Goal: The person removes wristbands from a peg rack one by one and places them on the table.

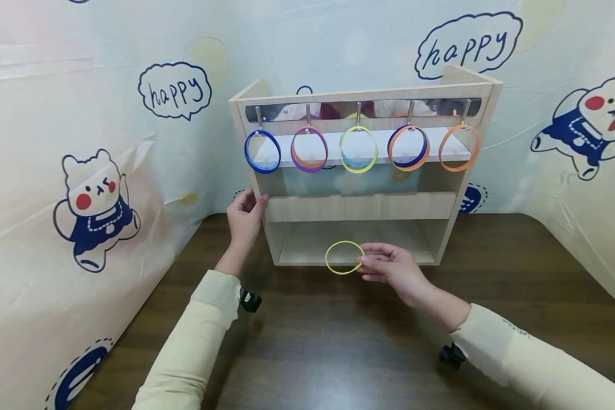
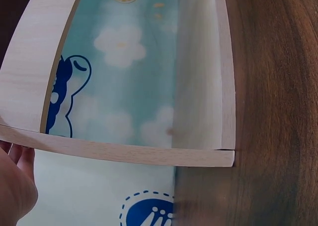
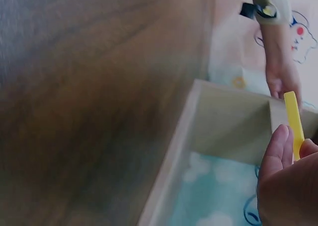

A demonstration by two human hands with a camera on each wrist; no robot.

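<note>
My right hand [image 1: 397,272] pinches a thin yellow ring [image 1: 344,273] between thumb and fingers, in front of the lower compartment of a wooden shelf [image 1: 359,208]. Edge-on in the right wrist view, the ring [image 3: 293,117] looks like a flat yellow band. At the shelf's left side panel, my left hand [image 1: 245,215] holds the edge; the left wrist view shows its fingertips [image 2: 26,159] against the panel's outer face. Rings hang on the shelf's hooks: blue [image 1: 263,171], purple [image 1: 293,149] with orange, yellow [image 1: 359,170] with light blue, orange [image 1: 409,168] with dark blue, and orange [image 1: 458,168].
The shelf stands on a dark brown wooden table [image 1: 348,341]. A shiny metal strip [image 1: 333,110] carries the hooks along the shelf's upper front. Behind and at the sides hangs a pale printed cloth [image 1: 107,97] with cartoon figures and "happy" bubbles.
</note>
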